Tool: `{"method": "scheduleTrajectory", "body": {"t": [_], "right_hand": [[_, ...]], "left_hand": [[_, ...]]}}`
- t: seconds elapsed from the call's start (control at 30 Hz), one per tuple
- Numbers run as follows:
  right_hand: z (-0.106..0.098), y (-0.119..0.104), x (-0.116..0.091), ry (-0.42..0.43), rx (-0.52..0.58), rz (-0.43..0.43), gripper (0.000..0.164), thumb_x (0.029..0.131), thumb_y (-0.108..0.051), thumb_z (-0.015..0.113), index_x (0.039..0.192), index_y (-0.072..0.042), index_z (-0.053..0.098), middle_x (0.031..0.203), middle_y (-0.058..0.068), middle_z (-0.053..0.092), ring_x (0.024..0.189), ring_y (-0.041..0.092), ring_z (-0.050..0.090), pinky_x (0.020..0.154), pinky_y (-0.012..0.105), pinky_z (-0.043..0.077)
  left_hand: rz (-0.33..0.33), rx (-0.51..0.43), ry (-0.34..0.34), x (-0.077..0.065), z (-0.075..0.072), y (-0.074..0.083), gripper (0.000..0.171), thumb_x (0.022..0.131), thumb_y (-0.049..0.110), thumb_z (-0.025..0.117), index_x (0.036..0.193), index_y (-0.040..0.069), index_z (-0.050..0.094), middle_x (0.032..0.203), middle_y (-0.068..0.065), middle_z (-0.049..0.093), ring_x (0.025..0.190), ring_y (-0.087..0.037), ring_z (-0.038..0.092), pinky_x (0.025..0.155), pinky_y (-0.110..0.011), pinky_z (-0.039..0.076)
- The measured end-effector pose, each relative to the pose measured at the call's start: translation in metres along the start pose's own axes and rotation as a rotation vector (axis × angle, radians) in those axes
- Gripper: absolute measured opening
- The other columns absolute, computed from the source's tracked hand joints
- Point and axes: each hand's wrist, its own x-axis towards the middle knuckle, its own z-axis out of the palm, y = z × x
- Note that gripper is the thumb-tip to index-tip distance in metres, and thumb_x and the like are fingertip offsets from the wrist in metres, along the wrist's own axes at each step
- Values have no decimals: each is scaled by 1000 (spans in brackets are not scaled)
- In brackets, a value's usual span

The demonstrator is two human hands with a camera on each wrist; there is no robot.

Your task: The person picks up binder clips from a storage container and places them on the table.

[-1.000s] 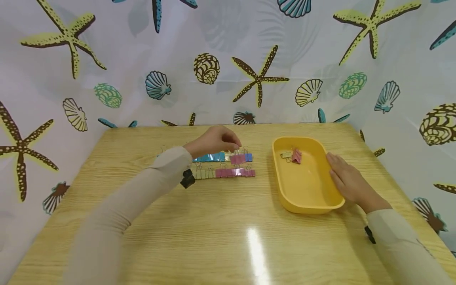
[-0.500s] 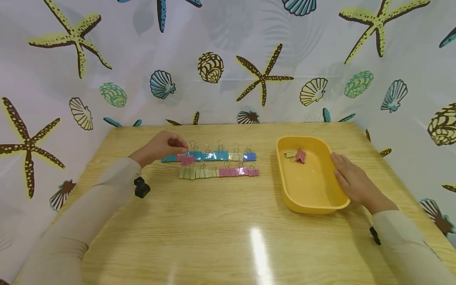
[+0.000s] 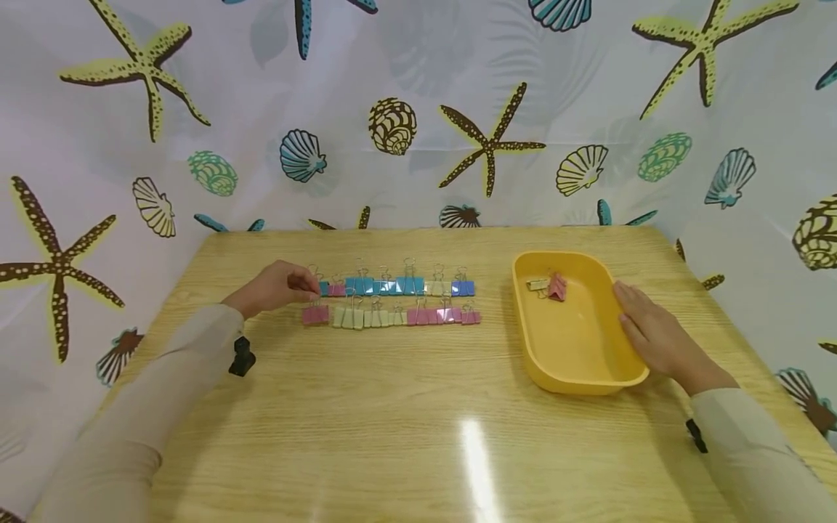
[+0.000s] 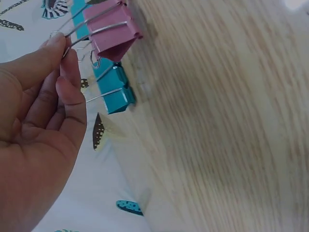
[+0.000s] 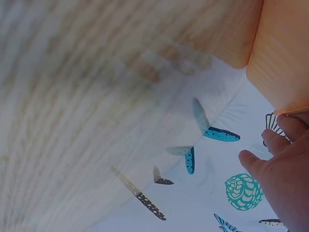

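My left hand (image 3: 277, 287) pinches a pink binder clip (image 3: 316, 314) by its wire handles, at the left end of the front row of clips. In the left wrist view the thumb and fingertip grip the handles of the pink clip (image 4: 113, 31), and a teal clip (image 4: 113, 87) stands just behind it. My right hand (image 3: 660, 338) rests with straight fingers on the right rim of the yellow tray (image 3: 569, 356). Inside the tray lie a pale yellow clip (image 3: 539, 284) and a pink clip (image 3: 557, 287). The right wrist view shows the fingers touching the tray's edge.
Two rows of binder clips stand on the wooden table (image 3: 392, 421). The back row has blue clips (image 3: 410, 285), a pale one and a pink one; pale yellow clips (image 3: 375, 317) and pink clips (image 3: 428, 316) form the front row. A patterned cloth (image 3: 418, 174) hangs behind.
My left hand has carried the pink clip leftward from the right part of the rows, then lowered it at the front row's left end. The right hand stays on the tray.
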Motion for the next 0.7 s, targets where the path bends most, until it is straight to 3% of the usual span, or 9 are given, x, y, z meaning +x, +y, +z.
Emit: {"method": "scheduleTrajectory", "body": {"t": [0.17,0.43,0.7], "right_hand": [[-1,1,1,-11,-9,4,52,106,-15,33,148,9,17,150,34,21,139,50,17,111,60,14],[-2,-1,0,-6,-4,-3,51,106,-16,33,148,10,19,150,34,21,138,51,18,111,61,15],[0,-1,-1,-5,7,2,52,106,-16,33,148,9,17,151,33,19,139,51,17,113,58,12]], "left_hand": [[18,-3,-38,6,4,-6,12,90,7,66,98,-2,68,95,-13,69,86,-21,64,81,-38,53],[20,-10,-45,12,6,-7,13,90,9,67,97,-1,68,94,-11,68,86,-22,64,80,-39,53],[16,42,-8,18,10,-11,11,89,7,67,98,1,70,98,-13,69,92,-25,66,82,-39,53]]}}
